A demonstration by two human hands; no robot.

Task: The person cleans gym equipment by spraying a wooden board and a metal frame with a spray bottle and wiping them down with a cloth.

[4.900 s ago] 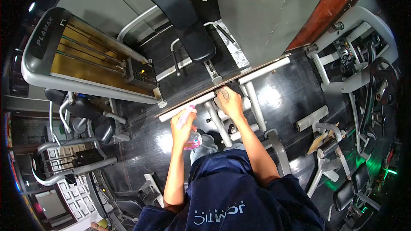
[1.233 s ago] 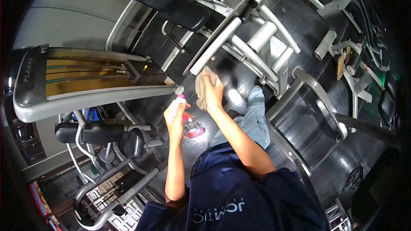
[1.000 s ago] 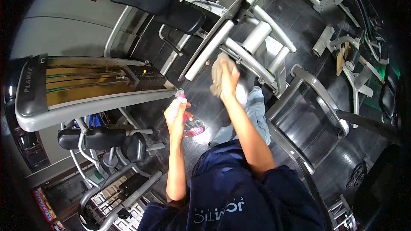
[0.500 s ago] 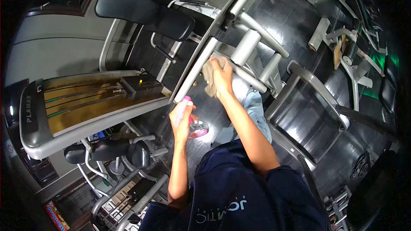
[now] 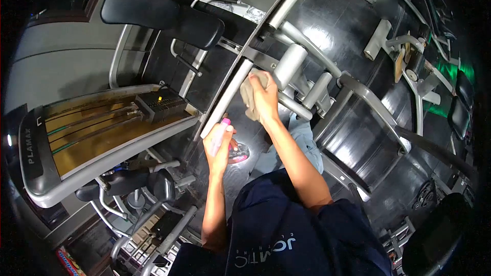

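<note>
My left hand (image 5: 217,148) is closed around a spray bottle (image 5: 239,154) with a pink top and a clear body that shows pink at its base. It is beside the lower end of a pale metal tube (image 5: 227,97) on a gym machine. In my right hand (image 5: 265,101) is a crumpled beige cloth (image 5: 247,98), bunched under the fingers. The cloth is right by the upper part of that tube, close to a thick silver cylinder (image 5: 290,66). My fingers hide part of both the bottle and the cloth.
A weight-stack housing (image 5: 38,145) marked PLAMAX is at the left, below a black padded seat (image 5: 138,5). A bent grey frame bar (image 5: 371,94) crosses on the right. Dark shiny flooring (image 5: 327,18) runs between the machines, and more gym equipment (image 5: 409,56) stands further right.
The view has shifted slightly, so the machines sit a little further left. My right hand and the cloth stay near the tube; my left hand still grips the bottle.
</note>
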